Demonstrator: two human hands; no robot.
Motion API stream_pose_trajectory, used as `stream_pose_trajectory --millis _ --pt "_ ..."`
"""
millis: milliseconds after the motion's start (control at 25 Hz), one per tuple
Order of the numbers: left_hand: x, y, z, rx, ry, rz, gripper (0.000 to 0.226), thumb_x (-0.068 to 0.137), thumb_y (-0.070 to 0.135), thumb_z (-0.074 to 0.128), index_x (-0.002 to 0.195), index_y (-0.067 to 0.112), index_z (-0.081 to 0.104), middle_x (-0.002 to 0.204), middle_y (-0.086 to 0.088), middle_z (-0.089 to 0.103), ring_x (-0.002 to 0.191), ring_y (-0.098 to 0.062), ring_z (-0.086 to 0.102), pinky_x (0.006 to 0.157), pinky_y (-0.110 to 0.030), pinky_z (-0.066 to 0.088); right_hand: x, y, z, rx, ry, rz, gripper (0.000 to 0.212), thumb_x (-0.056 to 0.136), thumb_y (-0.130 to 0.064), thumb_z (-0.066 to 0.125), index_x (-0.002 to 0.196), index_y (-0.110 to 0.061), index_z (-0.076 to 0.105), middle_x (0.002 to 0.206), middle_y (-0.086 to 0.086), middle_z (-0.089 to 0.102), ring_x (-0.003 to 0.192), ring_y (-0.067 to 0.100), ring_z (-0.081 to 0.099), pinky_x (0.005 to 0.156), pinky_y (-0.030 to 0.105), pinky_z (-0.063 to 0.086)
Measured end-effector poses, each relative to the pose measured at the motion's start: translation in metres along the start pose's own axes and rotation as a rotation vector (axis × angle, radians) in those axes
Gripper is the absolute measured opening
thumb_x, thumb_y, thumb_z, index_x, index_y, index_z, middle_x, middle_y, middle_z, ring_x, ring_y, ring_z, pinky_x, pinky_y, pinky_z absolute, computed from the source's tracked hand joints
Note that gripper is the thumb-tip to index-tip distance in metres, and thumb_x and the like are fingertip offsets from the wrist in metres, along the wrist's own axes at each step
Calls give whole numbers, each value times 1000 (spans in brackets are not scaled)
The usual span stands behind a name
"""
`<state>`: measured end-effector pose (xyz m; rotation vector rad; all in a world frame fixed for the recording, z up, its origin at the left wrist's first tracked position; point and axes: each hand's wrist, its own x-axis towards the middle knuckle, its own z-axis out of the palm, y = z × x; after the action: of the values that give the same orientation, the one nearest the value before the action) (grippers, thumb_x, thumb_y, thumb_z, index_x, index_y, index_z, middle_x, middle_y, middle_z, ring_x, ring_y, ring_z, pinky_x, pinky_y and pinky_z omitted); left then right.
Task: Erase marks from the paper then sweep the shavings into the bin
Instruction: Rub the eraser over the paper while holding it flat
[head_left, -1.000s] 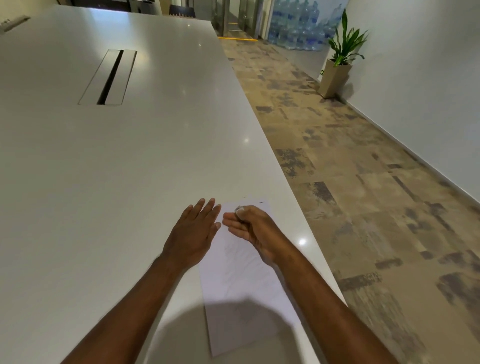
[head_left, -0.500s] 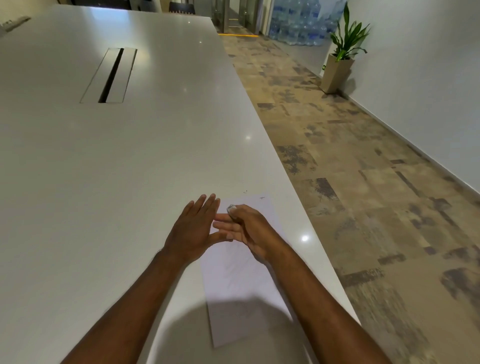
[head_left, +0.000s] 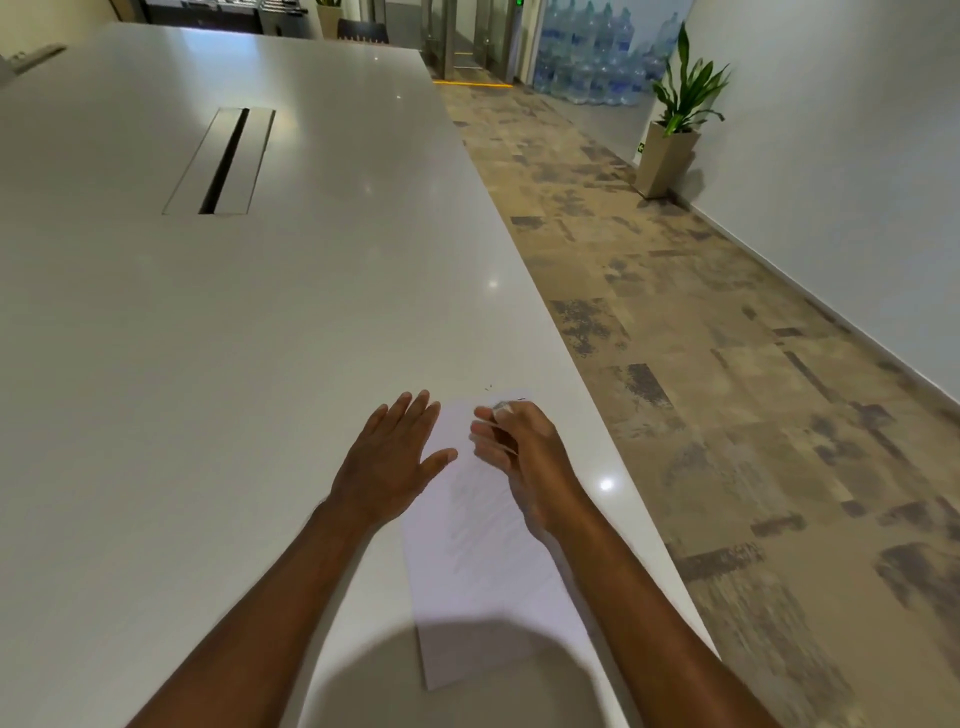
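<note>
Broadly, the long white tabletop (head_left: 208, 338) fills most of the view, with a cable slot (head_left: 224, 162) set into its far middle and patterned carpet beyond its right edge. Against the right wall stands a potted plant (head_left: 675, 124), and stacked water bottles (head_left: 592, 57) sit at the far end of the room; no bin shows anywhere in view. The paper (head_left: 483, 561) lies along the right edge of the tabletop, near the person, its near end in shadow. Faint grey marks can be made out across its middle, so the erasing looks only partly done, and the sweeping has not yet begun. The left hand (head_left: 389, 457) lies flat with fingers spread, pressing on the paper's left edge near its far corner. The right hand (head_left: 519, 447) is curled, pinching a small eraser (head_left: 502, 407) at the paper's far end; blur hides whether the eraser touches the sheet. A few tiny dark shavings (head_left: 488, 387) lie on the tabletop just past the paper's far edge. Nothing stands between the hands and the marks that remain.
</note>
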<state>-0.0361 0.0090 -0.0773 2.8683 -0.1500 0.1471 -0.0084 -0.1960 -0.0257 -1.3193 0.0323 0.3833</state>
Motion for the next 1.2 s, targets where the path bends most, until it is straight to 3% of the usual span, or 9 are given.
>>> stream_pose_trajectory --millis 120,200,400,600,760,880,960,1080,1200 --pt "-2 0 3 25 69 14 65 105 50 11 157 18 34 165 -3 28 153 -24 24 123 -42 19 -38 19 -18 -259 128 -63 9 104 -20 63 100 -14 67 87 7 72 78 23 66 70 34 56" --pt "-2 2 1 37 85 12 59 105 42 16 154 17 40 162 -6 35 151 -26 29 122 -45 23 -47 25 -26 -407 152 -112 9 102 -20 66 95 -16 68 76 0 66 69 17 60 64 32 54" --pt "4 21 -10 71 172 34 36 100 24 49 135 18 58 153 -10 48 142 -30 42 113 -48 38 -43 35 -27 -562 158 -150 7 98 -28 69 99 -25 75 89 -5 74 84 16 72 81 35 64" --pt "3 15 2 86 53 27 50 104 39 28 149 27 46 158 -8 40 142 -31 37 112 -49 36 -47 37 -18 -719 152 -252 4 96 -25 76 100 -25 74 94 -13 74 90 4 69 80 19 59" --pt "5 13 6 144 -14 37 58 105 45 11 159 31 25 168 -3 19 154 -29 18 121 -58 19 -60 42 3 -946 75 -342 14 99 -45 69 105 -33 73 100 -22 69 92 2 65 79 12 54" --pt "7 11 8 149 -15 52 58 105 46 10 160 31 20 168 -3 16 155 -30 15 122 -59 17 -61 47 12 -1105 7 -431 16 101 -46 63 103 -33 71 100 -20 66 88 0 59 77 8 47" --pt "6 11 8 156 -6 55 57 105 44 13 159 30 24 167 -4 21 154 -31 20 121 -59 19 -36 36 2 -1093 78 -448 15 102 -42 64 98 -30 72 95 -15 65 86 2 59 73 13 46" --pt "6 12 6 132 5 56 56 105 42 16 158 30 28 166 -4 26 153 -31 24 120 -58 22 8 0 -21 -1070 345 -362 16 103 -38 63 94 -28 73 92 -13 66 84 0 62 67 11 40" --pt "7 11 7 132 3 56 56 106 43 13 159 30 25 167 -4 24 154 -30 21 121 -56 22 -18 14 -4 -1103 133 -386 13 102 -36 67 94 -27 73 90 -12 64 82 2 60 69 14 44"
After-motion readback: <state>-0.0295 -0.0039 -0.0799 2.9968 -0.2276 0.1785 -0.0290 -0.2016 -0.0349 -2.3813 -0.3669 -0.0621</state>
